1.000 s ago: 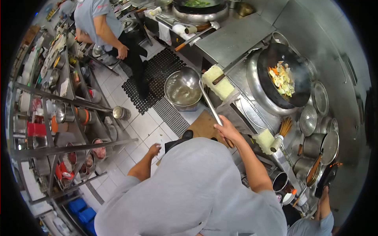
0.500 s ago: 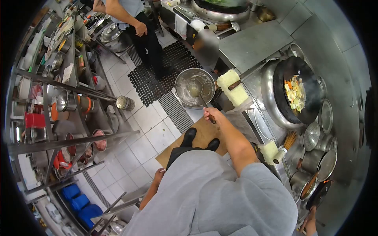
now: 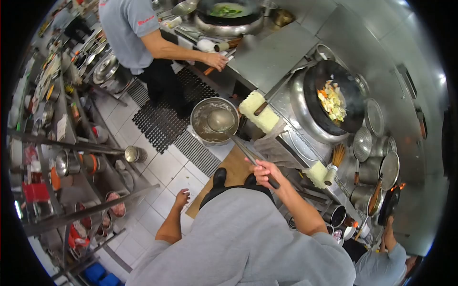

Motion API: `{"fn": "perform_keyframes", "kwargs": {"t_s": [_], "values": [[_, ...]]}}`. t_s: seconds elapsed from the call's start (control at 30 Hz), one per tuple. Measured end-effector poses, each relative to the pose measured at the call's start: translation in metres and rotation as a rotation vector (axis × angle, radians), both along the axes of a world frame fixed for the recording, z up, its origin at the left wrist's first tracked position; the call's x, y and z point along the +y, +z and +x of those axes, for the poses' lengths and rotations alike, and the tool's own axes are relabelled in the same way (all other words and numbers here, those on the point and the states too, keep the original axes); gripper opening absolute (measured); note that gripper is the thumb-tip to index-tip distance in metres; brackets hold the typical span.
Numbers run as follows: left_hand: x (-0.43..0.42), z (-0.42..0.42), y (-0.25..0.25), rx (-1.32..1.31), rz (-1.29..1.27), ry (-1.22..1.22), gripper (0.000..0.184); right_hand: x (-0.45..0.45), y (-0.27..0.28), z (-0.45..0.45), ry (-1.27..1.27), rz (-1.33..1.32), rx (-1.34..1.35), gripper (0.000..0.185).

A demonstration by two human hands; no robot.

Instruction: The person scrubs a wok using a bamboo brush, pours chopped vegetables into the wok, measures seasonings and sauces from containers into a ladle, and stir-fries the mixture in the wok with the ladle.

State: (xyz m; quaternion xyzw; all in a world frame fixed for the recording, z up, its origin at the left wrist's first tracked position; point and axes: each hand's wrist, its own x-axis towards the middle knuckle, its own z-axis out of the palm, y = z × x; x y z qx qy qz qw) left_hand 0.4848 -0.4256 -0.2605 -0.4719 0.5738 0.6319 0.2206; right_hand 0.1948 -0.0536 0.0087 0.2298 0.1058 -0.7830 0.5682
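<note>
My right hand is closed around the dark end of a long-handled ladle. The ladle's round bowl is inside or just above a large metal pot that stands low in front of me. Cloudy residue coats the pot's inner wall. Out to the left of my body, my left hand hangs with loosely bent fingers apart and nothing in it. Over to the right, a black wok on the range contains sliced pale and orange vegetables, and faint smoke hangs over them.
A co-worker stands at the far left of the range. Another person handles a pan at lower right. Metal shelving lines the left side. A folded cloth, a strainer and pots surround the wok.
My right hand has drawn back toward my body, showing more of the ladle's handle. My left hand has swung forward from my side. The co-worker now reaches toward the range.
</note>
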Motion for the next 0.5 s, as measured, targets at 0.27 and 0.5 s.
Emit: {"fn": "perform_keyframes", "kwargs": {"t_s": [0.27,0.5], "values": [[-0.015,-0.091,0.001,0.053,-0.061,-0.197,0.046,0.057,0.133,0.044,-0.362,-0.193,0.082,0.047],[0.033,-0.120,-0.017,0.121,-0.038,-0.728,0.043,0.139,0.183,0.004,-0.631,-0.035,0.383,0.038]]}}
